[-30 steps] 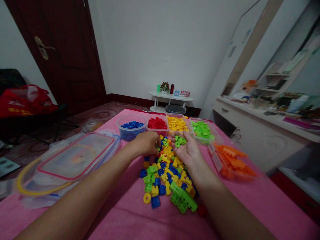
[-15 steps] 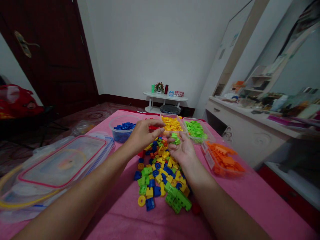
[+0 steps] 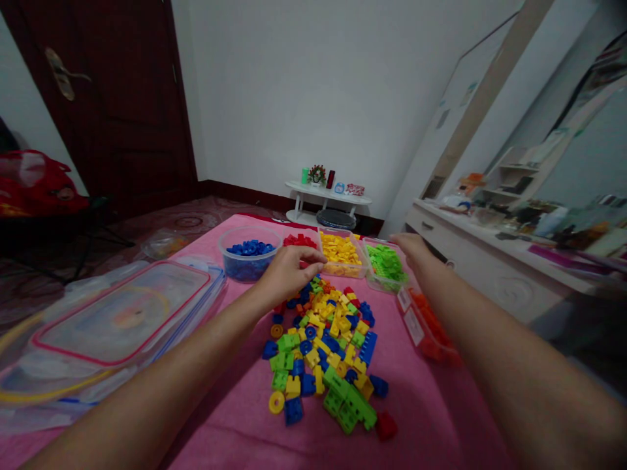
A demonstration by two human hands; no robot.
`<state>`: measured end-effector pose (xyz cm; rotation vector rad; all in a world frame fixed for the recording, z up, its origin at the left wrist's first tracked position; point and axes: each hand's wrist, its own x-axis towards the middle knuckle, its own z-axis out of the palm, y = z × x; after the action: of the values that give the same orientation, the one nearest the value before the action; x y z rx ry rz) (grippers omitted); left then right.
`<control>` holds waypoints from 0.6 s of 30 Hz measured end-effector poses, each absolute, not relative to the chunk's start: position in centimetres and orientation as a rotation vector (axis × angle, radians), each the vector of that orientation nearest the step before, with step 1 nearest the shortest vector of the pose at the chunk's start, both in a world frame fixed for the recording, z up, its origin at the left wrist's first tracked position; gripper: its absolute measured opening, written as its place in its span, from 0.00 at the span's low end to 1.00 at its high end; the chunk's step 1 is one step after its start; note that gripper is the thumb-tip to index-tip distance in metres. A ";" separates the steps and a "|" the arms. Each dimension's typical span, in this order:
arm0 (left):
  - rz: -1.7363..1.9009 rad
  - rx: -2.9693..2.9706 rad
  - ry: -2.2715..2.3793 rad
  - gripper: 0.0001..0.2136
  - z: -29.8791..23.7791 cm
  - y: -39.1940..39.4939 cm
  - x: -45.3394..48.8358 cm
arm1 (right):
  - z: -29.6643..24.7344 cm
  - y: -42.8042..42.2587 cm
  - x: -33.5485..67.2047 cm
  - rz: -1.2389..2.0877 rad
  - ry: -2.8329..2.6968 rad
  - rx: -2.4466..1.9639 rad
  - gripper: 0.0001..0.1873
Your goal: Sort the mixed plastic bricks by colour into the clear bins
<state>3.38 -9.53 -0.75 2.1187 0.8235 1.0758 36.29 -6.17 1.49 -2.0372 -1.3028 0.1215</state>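
Five tubs (image 3: 247, 269) are loaded by colour; what is left?

Mixed blocks (image 3: 323, 343), piled on pink cloth (image 3: 235, 418). Nearby, the left hand (image 3: 287, 271) is held fingers-apart; beside the green tub (image 3: 381, 283), the right hand's (image 3: 409, 248) grip cannot be told.

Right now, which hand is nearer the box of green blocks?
Right. The right hand is beside the box, on its right; the left hand is left of it, near the boxed red blocks.
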 end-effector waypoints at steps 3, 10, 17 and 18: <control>1.087 2.114 0.816 0.08 -0.8 -9.6 3.4 | 0.3 -5.6 36.2 0.116 -1.456 -2.238 0.06; 1.065 2.119 0.818 0.08 -0.8 -9.6 3.4 | -2.1 -5.3 34.6 0.052 -1.715 -2.460 0.10; 1.034 2.146 0.821 0.09 -1.1 -9.4 3.4 | 0.1 -7.0 35.5 0.029 -1.835 -2.395 0.06; 1.034 2.159 0.817 0.09 -1.1 -9.4 3.3 | 0.9 -7.6 35.9 0.037 -1.839 -2.383 0.08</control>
<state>3.35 -9.39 -1.13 2.1594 0.8173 1.0338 35.87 -7.57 0.90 -2.3826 -1.8392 0.0373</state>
